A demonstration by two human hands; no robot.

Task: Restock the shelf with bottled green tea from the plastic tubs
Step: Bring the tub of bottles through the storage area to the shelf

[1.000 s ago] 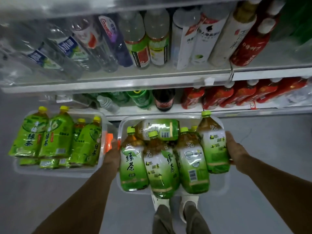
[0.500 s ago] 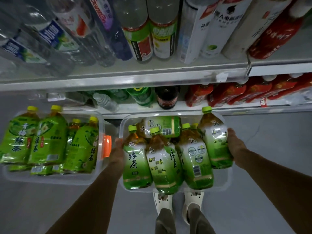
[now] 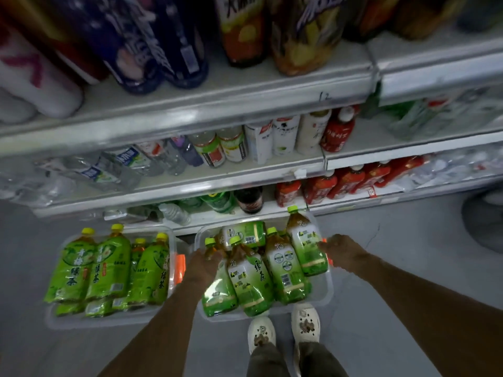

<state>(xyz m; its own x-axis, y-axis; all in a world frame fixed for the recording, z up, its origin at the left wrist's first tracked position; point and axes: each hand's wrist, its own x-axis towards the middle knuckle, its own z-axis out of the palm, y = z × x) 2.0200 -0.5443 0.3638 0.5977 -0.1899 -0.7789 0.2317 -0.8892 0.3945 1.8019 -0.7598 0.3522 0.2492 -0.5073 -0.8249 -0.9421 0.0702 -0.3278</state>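
A clear plastic tub (image 3: 328, 291) holds several green tea bottles (image 3: 251, 281) with lime caps, most upright and one lying across the back. My left hand (image 3: 202, 266) grips the tub's left rim, pressed against the leftmost bottle. Curled over the right rim by an orange handle is my right hand (image 3: 339, 250). To the left, a second tub (image 3: 54, 321) on the floor holds several brighter green tea bottles (image 3: 109, 268) with yellow caps. The tub I hold overlaps my shoes; I cannot tell whether it touches the floor.
The shelving (image 3: 206, 104) rises in front, packed with water, juice and red bottles. Its lowest shelf (image 3: 196, 217) carries a few dark and green bottles. My white shoes (image 3: 283, 330) stand on grey floor just behind the held tub. A dark round object (image 3: 484, 221) lies at the far right.
The view has pulled up and back, bringing higher shelves into sight. Both hands stay on the sides of the right tub; my left hand now overlaps the leftmost bottle more.
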